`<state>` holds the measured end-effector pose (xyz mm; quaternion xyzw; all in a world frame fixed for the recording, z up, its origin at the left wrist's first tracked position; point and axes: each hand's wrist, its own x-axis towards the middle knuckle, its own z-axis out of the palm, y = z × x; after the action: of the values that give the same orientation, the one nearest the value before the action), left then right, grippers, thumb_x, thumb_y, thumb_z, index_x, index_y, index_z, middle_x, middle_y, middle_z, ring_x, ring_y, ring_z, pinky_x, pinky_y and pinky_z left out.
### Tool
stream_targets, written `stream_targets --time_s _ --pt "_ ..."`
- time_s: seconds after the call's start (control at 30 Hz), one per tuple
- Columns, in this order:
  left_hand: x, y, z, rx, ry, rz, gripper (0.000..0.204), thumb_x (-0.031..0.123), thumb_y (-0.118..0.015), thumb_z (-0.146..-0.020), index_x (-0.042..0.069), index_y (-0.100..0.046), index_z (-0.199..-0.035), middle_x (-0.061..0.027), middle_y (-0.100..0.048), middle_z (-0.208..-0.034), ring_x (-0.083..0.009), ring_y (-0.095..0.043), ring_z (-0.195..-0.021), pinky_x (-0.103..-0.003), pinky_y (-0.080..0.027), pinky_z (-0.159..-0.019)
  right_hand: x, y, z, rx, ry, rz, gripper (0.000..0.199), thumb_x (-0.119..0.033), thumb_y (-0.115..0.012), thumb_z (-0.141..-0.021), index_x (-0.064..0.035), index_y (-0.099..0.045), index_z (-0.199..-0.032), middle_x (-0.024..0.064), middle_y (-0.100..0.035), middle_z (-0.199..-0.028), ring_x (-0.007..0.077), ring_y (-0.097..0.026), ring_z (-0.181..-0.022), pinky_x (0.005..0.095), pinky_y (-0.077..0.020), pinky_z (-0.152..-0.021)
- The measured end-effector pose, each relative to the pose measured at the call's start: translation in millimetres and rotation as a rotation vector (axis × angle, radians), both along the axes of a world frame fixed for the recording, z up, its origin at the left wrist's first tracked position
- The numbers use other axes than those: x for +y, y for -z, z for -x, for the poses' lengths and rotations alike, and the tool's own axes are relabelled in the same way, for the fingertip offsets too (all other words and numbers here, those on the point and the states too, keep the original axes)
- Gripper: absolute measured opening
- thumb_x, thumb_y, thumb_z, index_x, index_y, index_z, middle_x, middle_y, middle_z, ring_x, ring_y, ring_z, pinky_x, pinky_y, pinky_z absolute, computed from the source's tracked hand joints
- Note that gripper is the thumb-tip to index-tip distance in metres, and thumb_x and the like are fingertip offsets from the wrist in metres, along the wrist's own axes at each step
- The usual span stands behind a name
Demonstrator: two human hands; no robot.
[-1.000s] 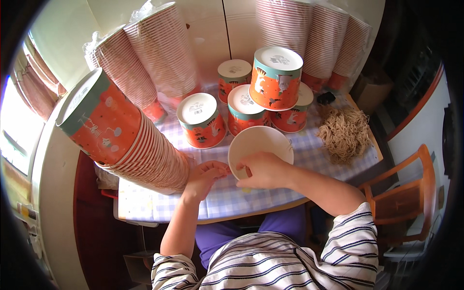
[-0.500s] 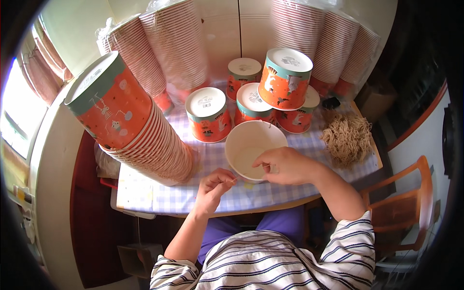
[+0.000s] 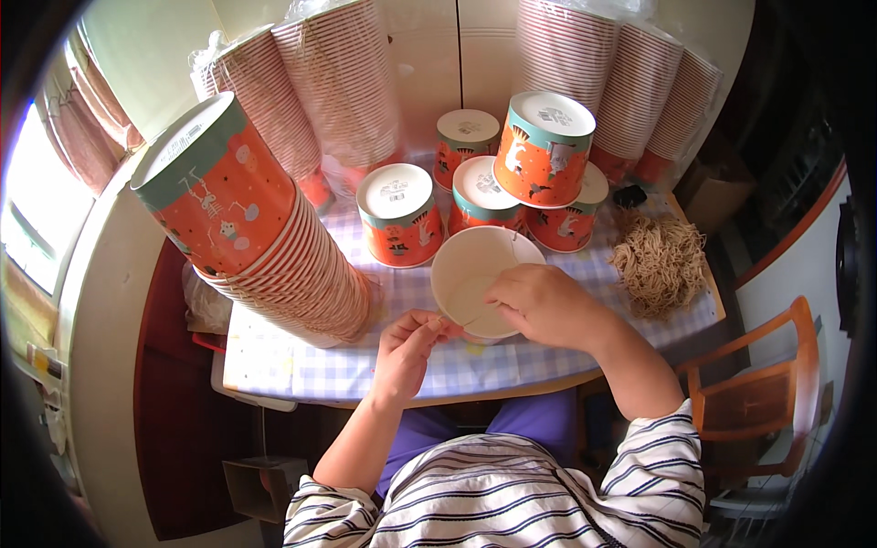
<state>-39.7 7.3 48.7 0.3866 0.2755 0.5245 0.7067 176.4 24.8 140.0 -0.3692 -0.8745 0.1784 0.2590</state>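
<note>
An open white-lined paper cup (image 3: pixel 475 265) lies tilted on the checked tablecloth in front of me, mouth up. My right hand (image 3: pixel 546 306) grips its near rim from the right. My left hand (image 3: pixel 409 345) sits just left of the cup, with fingers pinched on a thin tan string (image 3: pixel 461 321) that runs to the cup's near rim. Another bit of the string shows at the far rim.
A long sideways stack of orange cups (image 3: pixel 265 237) lies to the left. Several lidded orange cups (image 3: pixel 399 215) stand behind, one (image 3: pixel 544 146) on top of others. Tan strings (image 3: pixel 660 260) are piled at right. Wrapped cup stacks (image 3: pixel 338 82) line the wall. An orange chair (image 3: pixel 758 393) stands right.
My left hand has drawn back a little from the cup's rim with the string pinched in it. My right hand stays on the rim. The view has shifted slightly.
</note>
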Motion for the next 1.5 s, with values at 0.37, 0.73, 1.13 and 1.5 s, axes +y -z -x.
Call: stream_targets --time_s 0.37,0.73,1.13,1.5 --pt "-4 -4 -6 0.184 -0.003 -0.101 0.015 0.0 -0.06 -0.086 -0.005 -0.06 -0.101 -0.0084 -0.065 -0.092 -0.0133 -0.062 -0.087 -0.024 -0.049 -0.081 13 -12 19 -0.14 -0.124 0.169 0.01 -0.013 -0.06 -0.077 -0.0059 -0.064 -0.083 0.0106 -0.061 -0.082 0.0299 -0.06 -0.077 0.0391 -0.0474 -0.069" --pt "-6 9 -1 0.176 -0.012 -0.15 0.013 0.005 -0.062 -0.087 -0.003 -0.06 -0.096 -0.0054 -0.064 -0.087 -0.01 -0.059 -0.08 -0.023 -0.047 -0.074 23 21 35 0.119 0.003 -0.206 0.009 -0.014 -0.064 -0.074 -0.0062 -0.064 -0.078 0.0079 -0.06 -0.084 0.0273 -0.058 -0.086 0.0373 -0.0466 -0.074" --pt "-3 13 -3 0.159 0.003 -0.159 0.009 0.006 -0.061 -0.087 -0.001 -0.059 -0.092 -0.0078 -0.064 -0.083 -0.0138 -0.06 -0.078 -0.027 -0.047 -0.076 6 47 20 0.212 -0.057 -0.078 0.013 -0.008 -0.069 -0.07 -0.0084 -0.066 -0.082 0.006 -0.059 -0.086 0.0264 -0.057 -0.086 0.0399 -0.045 -0.077" --pt "-2 16 -2 0.118 0.012 -0.126 0.01 0.003 -0.06 -0.086 -0.004 -0.059 -0.094 -0.0078 -0.064 -0.085 -0.0125 -0.06 -0.079 -0.025 -0.048 -0.076 2 49 13 0.199 -0.035 -0.017 0.008 -0.012 -0.067 -0.075 -0.0049 -0.063 -0.075 0.0051 -0.06 -0.081 0.0257 -0.058 -0.079 0.0368 -0.0453 -0.07"
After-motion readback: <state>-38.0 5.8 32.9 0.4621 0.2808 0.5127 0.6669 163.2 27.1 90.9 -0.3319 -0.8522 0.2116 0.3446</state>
